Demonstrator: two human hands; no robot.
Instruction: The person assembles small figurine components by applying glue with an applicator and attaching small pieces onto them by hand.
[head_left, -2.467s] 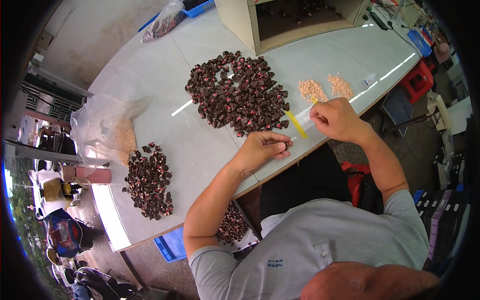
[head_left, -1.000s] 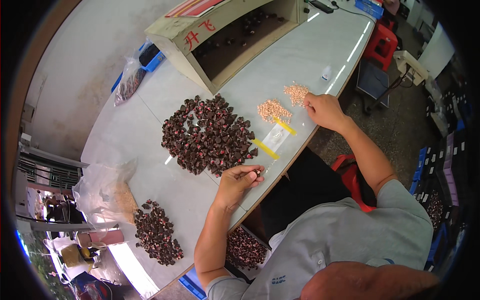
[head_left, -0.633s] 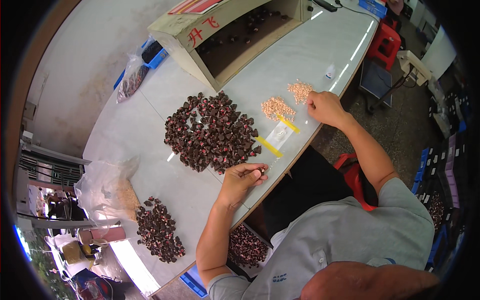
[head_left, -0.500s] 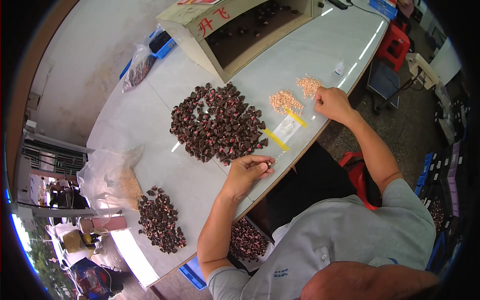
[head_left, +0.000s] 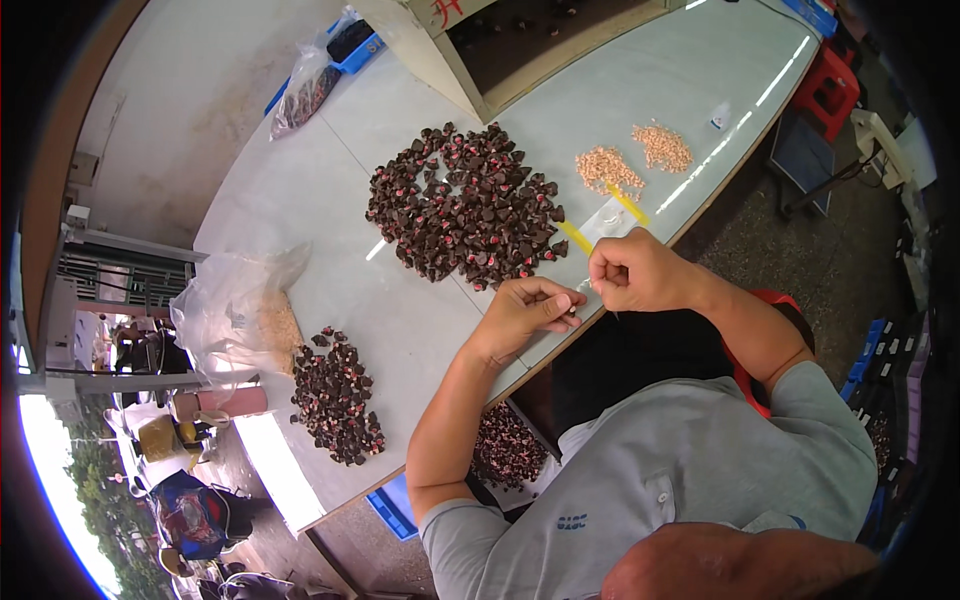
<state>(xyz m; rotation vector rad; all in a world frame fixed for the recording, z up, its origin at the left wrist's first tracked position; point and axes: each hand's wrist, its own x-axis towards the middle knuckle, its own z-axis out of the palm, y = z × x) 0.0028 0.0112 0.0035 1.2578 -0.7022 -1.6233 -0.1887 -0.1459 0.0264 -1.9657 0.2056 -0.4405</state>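
My left hand (head_left: 528, 315) is at the table's near edge, thumb and fingers pinched on a small dark part (head_left: 571, 314) that they mostly cover. Close beside it, my right hand (head_left: 637, 272) is closed in a pinch; whatever its fingertips hold is too small to make out. Beyond the left hand spreads a large pile of dark, knob-like parts (head_left: 460, 205) showing pinkish-red spots. Past the right hand lie two small heaps of tiny peach-coloured pieces, a nearer heap (head_left: 605, 168) and a farther heap (head_left: 664, 148). Yellow tape strips (head_left: 577, 238) mark the table by the right hand.
A smaller pile of dark parts (head_left: 338, 400) sits at the left, beside a clear plastic bag (head_left: 235, 315) of peach pieces. An open-fronted box (head_left: 425, 50) stands at the back. Below the table edge is a container of dark parts (head_left: 508, 445). A red stool (head_left: 830, 80) stands far right.
My right hand has come from the farther peach heap back to the left hand, staying pinched. My left hand keeps its hold on the dark part. The whole view has shifted slightly.
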